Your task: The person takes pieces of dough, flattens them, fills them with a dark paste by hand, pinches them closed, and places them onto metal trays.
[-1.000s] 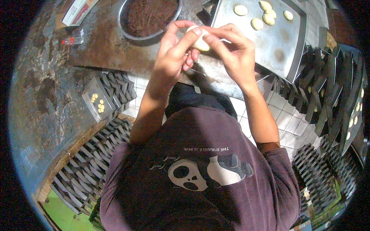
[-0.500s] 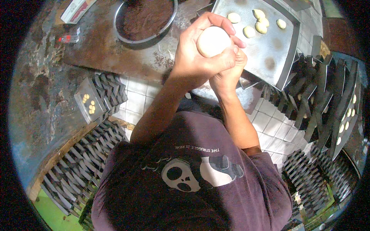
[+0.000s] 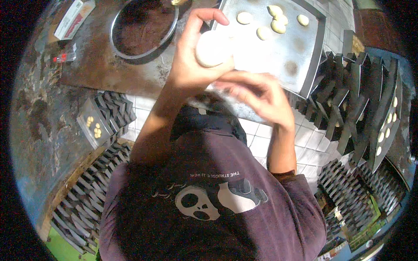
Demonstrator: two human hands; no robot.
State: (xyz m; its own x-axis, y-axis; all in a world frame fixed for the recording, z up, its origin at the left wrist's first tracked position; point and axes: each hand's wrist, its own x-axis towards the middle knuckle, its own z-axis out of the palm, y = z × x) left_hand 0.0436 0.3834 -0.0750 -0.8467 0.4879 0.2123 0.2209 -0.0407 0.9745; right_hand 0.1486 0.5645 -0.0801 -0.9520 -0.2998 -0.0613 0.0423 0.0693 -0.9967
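Observation:
My left hand (image 3: 187, 56) holds a round, pale ball of dough (image 3: 214, 48) above the work table, with its fingers curved around it. My right hand (image 3: 261, 98) is just below and right of it, fingers loosely extended and slightly blurred, with nothing seen in them. Behind both, a metal tray (image 3: 296, 56) bears several small pale dough pieces (image 3: 264, 33). Left of that stands a round steel pan (image 3: 117, 46) with dark brown crumbly contents (image 3: 139, 24), on the stained table top (image 3: 87, 76).
A white-and-red carton (image 3: 72, 19) and a small plastic bottle (image 3: 65, 57) lie at the left. Stacked angled metal trays (image 3: 348, 104) stand at the right, more at lower left (image 3: 87, 200). A tray with small dough pieces (image 3: 91, 130) sits left of me, above a tiled floor (image 3: 257, 139).
My right hand has parted from the dough and dropped down to the right. My left hand has moved left, still holding the ball. The whole view has shifted slightly.

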